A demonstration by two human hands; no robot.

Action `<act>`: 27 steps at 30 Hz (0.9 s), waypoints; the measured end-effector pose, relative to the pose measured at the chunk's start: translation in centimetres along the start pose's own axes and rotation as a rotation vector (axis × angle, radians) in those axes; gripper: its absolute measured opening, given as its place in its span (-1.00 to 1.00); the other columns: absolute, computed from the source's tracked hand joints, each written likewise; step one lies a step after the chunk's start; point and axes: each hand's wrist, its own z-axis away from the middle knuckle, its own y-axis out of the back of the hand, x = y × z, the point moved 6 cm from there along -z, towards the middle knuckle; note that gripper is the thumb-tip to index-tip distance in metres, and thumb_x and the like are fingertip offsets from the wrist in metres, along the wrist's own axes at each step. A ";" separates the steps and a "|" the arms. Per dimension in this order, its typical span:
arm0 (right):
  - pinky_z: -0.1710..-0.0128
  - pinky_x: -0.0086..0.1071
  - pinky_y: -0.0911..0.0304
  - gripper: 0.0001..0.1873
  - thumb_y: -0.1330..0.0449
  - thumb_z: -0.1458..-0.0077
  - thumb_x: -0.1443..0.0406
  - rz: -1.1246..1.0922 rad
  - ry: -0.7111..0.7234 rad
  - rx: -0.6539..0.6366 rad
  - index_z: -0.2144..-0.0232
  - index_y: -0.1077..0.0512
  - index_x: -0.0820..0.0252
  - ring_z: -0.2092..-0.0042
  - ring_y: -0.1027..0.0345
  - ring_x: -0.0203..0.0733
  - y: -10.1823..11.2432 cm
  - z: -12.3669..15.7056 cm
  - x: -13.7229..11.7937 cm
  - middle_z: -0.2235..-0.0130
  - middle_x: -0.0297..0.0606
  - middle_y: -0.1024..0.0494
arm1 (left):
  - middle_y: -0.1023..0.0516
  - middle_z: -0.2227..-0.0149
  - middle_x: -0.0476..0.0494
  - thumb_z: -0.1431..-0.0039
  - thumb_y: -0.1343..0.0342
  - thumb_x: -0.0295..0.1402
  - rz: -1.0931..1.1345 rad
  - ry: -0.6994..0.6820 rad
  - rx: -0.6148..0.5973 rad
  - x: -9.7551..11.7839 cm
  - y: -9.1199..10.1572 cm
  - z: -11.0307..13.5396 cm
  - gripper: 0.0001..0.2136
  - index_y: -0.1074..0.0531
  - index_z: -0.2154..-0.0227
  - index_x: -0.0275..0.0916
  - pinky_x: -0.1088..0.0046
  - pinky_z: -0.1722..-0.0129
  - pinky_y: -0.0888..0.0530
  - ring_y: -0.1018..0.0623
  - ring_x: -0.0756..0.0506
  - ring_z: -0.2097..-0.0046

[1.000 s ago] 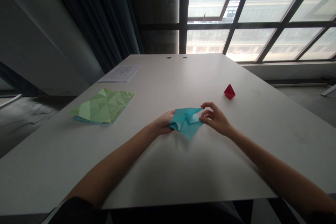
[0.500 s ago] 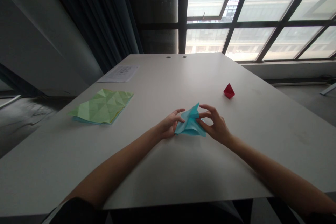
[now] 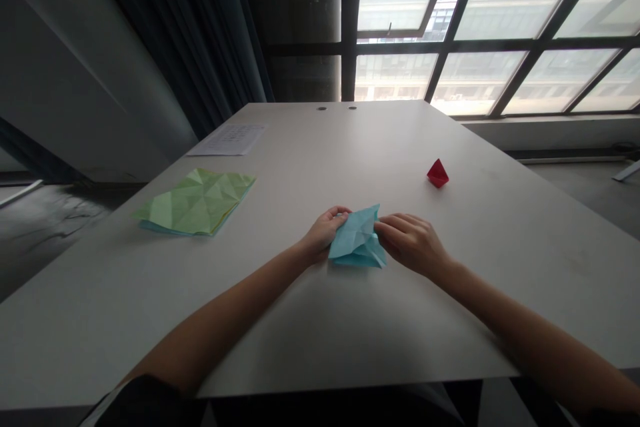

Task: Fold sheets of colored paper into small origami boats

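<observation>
A partly folded sheet of light blue paper lies on the white table in front of me. My left hand pinches its left edge with curled fingers. My right hand presses on its right edge, fingers together and bent over the paper. A small red folded paper shape stands on the table beyond my right hand, apart from both hands.
A stack of creased green paper sheets lies at the left of the table, with a blue sheet under it. A printed white sheet lies farther back left. Large windows and dark curtains stand behind the table.
The blue paper was spread open, then lifted into a peak, and now lies flatter on the table. My right hand has come down onto its right edge.
</observation>
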 end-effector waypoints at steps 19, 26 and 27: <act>0.20 -0.23 -0.27 -0.59 -0.14 -0.01 0.23 -0.173 0.012 0.190 0.05 -0.25 0.10 0.18 -0.31 -0.14 0.4 0.7 -0.7 0.16 -0.17 -0.48 | -0.33 0.53 0.12 0.15 -0.23 -0.17 0.105 -0.197 0.027 1.4 1.0 -0.4 -0.65 -0.24 0.34 -0.18 0.62 0.53 -0.34 -0.35 0.10 0.55; 0.22 -0.23 -0.22 -0.87 -0.11 -0.06 0.32 -0.172 -0.102 0.178 0.33 -0.43 0.06 0.27 -0.26 -0.16 -0.1 0.4 -0.3 0.28 -0.29 -0.54 | -0.27 0.54 0.13 0.12 -0.21 -0.20 0.149 -0.282 0.046 2.0 1.1 -0.2 -0.69 -0.22 0.37 -0.16 0.64 0.54 -0.31 -0.30 0.11 0.55; 0.20 -0.22 -0.22 -0.89 -0.11 -0.05 0.31 -0.195 -0.130 0.172 0.35 -0.43 0.07 0.25 -0.26 -0.16 -0.1 0.3 -0.1 0.27 -0.28 -0.53 | -0.26 0.54 0.13 0.11 -0.20 -0.20 0.137 -0.290 0.061 2.0 1.2 -0.2 -0.70 -0.22 0.37 -0.16 0.64 0.55 -0.31 -0.29 0.11 0.55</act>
